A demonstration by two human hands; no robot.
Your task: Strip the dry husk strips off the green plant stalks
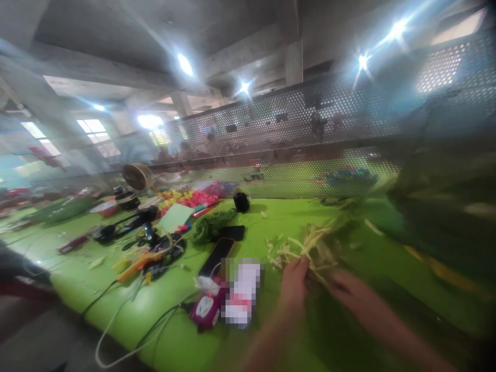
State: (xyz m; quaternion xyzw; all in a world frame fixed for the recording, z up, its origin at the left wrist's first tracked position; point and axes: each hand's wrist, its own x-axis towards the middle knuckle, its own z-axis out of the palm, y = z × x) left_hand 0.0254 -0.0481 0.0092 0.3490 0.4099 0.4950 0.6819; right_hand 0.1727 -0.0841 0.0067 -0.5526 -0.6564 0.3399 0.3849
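Observation:
My left hand (295,280) is closed on a loose bunch of pale yellow strips (306,250), with thumb and fingers pressed together at its near end. The strips fan out above the green tabletop, thin and tangled; their exact kind is not clear. To the right, my right hand (346,290) is close to the lower ends of the bunch. Motion smears its fingers, so I cannot tell whether they grip anything. A few pale scraps (276,253) lie beside the bunch on the left.
Left of my hands lie a phone (217,256), a purple tissue pack (207,309) and an orange-handled tool (137,266) with cables. Green yarn-like material (211,226), a black cup-like object (241,202) and pink flower-like pieces (203,198) sit farther back. A perforated metal panel (279,129) rises behind.

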